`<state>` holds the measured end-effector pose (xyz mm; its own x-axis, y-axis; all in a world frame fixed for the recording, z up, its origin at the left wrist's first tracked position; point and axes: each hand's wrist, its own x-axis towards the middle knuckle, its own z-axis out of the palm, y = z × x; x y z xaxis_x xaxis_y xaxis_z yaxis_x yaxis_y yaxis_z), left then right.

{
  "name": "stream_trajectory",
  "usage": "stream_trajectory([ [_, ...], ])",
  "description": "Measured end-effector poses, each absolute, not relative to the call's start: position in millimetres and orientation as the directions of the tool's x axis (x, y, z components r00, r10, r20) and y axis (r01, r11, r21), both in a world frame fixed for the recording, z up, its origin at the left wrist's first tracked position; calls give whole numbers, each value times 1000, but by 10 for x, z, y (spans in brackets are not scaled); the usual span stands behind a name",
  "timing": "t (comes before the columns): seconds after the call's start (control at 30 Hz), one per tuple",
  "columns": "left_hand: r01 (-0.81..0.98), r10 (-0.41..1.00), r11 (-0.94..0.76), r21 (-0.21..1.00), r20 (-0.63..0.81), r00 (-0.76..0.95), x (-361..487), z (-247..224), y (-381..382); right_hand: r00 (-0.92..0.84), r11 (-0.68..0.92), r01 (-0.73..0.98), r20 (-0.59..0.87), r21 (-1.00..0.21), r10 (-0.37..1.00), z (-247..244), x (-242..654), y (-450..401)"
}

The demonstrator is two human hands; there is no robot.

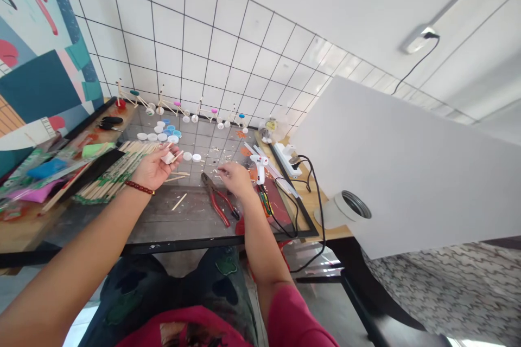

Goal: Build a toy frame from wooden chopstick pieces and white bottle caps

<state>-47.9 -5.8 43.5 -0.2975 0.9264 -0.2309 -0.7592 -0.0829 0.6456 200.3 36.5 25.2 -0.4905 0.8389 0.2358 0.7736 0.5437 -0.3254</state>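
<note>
My left hand (157, 168) is closed around a small white piece (167, 158), which looks like a bottle cap with short wooden sticks poking out. Over the table's middle, my right hand (235, 178) has its fingers pinched together; what they hold, if anything, is too small to tell. Red-handled pliers (217, 200) lie just left of my right wrist. A white glue gun (259, 167) stands to its right. White bottle caps (162, 136) and blue ones (176, 133) sit beyond my left hand. A loose wooden stick (179, 201) lies on the glass tabletop (154, 225).
Bundles of wooden chopsticks (109, 176) and coloured packets (46, 168) cover the left side. Several stick-and-cap models (197, 111) line the wall. A power strip (287, 158) with black cords, glue sticks (280, 179) and a grey-white tube (344, 210) are at right.
</note>
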Motion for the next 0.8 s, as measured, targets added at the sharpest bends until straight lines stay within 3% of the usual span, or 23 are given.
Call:
stream_trajectory([
  [0.1,-802,917,-116,585,-248,-314,-549,430,-42,-262,295,889,138,-352,955,266,2176,458],
  [0.2,-838,908,-160,522,-254,-332,-609,435,-32,-228,242,911,80,-334,970,236,2190,486],
  [0.33,-859,901,-209,468,-248,-355,-689,463,-24,-395,405,865,96,-295,914,254,1930,435],
  [0.53,-860,897,-241,450,-235,-375,-777,420,2,-743,744,664,45,-78,668,396,1256,305],
  [0.7,-859,914,-211,466,-217,-342,-795,383,0,-803,802,595,-13,46,596,383,920,236],
  [0.8,-861,913,-213,462,-220,-344,-808,361,6,-809,811,585,-65,9,584,407,976,253],
])
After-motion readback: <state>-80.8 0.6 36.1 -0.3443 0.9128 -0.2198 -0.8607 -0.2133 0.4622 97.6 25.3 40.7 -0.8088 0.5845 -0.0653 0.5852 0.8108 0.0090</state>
